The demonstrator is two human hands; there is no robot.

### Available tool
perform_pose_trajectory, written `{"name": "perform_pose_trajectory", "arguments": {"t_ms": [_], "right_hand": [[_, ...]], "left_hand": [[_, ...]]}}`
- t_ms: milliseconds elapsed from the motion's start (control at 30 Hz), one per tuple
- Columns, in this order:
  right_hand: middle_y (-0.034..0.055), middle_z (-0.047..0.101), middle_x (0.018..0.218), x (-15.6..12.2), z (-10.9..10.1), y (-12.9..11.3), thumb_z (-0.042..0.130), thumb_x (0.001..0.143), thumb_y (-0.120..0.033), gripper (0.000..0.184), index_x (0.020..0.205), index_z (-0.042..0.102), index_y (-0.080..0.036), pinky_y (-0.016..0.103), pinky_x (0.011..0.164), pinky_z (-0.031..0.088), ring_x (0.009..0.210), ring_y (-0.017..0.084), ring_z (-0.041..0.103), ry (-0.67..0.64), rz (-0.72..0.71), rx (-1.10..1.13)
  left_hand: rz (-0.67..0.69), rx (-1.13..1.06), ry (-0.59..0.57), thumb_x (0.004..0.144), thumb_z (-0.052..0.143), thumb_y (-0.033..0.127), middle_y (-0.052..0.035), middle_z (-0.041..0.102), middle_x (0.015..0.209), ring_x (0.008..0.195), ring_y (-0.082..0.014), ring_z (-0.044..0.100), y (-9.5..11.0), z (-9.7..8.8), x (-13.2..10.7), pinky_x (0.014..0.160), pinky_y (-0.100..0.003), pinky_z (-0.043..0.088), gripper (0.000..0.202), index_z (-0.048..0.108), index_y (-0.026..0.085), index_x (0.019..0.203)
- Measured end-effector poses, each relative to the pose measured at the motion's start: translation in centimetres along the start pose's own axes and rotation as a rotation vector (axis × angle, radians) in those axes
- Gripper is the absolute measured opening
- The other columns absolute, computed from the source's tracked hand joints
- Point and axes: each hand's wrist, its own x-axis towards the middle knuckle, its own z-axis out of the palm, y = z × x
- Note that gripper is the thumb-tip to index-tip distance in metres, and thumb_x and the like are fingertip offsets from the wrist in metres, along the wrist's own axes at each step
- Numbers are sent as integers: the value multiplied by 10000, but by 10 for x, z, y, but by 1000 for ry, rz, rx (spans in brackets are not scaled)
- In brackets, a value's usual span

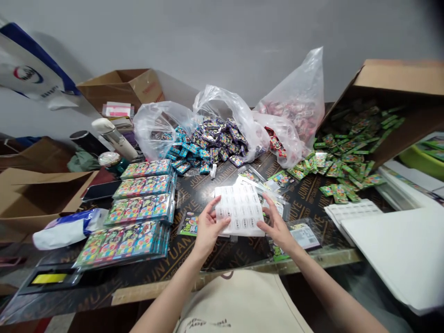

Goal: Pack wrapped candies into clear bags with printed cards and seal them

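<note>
A white sheet of round printed stickers (239,208) is held up in front of me, tilted over the table. My left hand (210,224) pinches its left edge, thumb on the face and fingers behind. On the opposite edge, my right hand (277,224) grips the sheet with the thumb near its lower corner. Under and around the sheet lie flat clear packages with colourful cards, one by my right wrist (303,236) and another left of the sheet (189,224). What lies directly beneath the sheet is partly hidden.
Stacked packs (121,243) stand in rows at left. Behind are blue packets (187,150), purple packets (222,138) and clear plastic bags (294,111). Green packets (340,166) spill from a cardboard box (398,78). White sheets (388,249) lie right; a bottle (116,138) stands left.
</note>
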Motion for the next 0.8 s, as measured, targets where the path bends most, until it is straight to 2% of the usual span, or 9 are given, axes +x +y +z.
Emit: {"name": "perform_pose_trajectory", "arguments": {"t_ms": [67,167,300,367,433,500,567,700,800], "right_hand": [[86,544,1182,2,4,-5,580,777,-389,708,1370,211,-269,371,883,445,1018,203,553,-34,61,122],[58,609,1058,5,9,-11,613,752,-343,487,1209,483,-236,308,763,488,876,180,593,-2,110,191],[36,663,832,7,11,-12,668,687,-332,331,984,642,-187,301,654,488,707,171,598,21,203,189],[36,660,771,8,10,-13,650,700,-342,240,877,670,-182,308,639,476,681,175,587,60,198,105],[39,640,748,9,6,-16,625,724,-347,175,776,678,-189,324,676,456,714,187,570,126,120,-75],[49,618,808,10,0,-20,628,722,-348,154,709,672,-201,348,761,424,822,209,546,207,11,-264],[49,602,852,11,-7,-23,635,718,-344,150,679,654,-200,344,797,401,880,215,524,214,-44,-335],[1,569,635,14,-23,-24,569,767,-361,206,705,605,-168,253,565,395,609,144,517,0,130,-142],[7,615,701,17,-31,-22,613,727,-338,191,772,627,-153,240,574,401,639,141,539,-101,164,-115]], "left_hand": [[30,62,-5,613,730,219,-113,634,1076,931,-215,620,2,0,-2,782,-333,507,702,421,174,1242],[49,220,-24,576,753,214,-96,638,1077,965,-222,600,3,0,-4,813,-317,486,539,582,156,1084],[17,382,30,571,746,234,-62,700,850,759,-201,632,4,-2,-5,674,-282,495,340,683,133,890],[40,473,68,612,718,275,-41,689,721,649,-174,609,3,-3,-4,598,-261,471,240,698,136,806],[119,611,75,667,673,330,-31,656,660,637,-163,577,3,-3,-1,597,-260,448,191,700,151,728],[220,730,85,682,655,368,-35,634,721,727,-171,561,4,-3,4,670,-274,436,206,694,166,667],[253,759,56,661,671,375,-38,609,783,789,-175,547,6,-1,10,719,-278,422,218,680,162,611],[35,580,-190,650,670,367,-9,584,614,598,-133,526,9,4,19,575,-236,405,239,668,130,620],[-53,494,-230,589,709,343,5,583,548,515,-112,496,6,9,21,503,-213,374,238,658,117,640]]}}
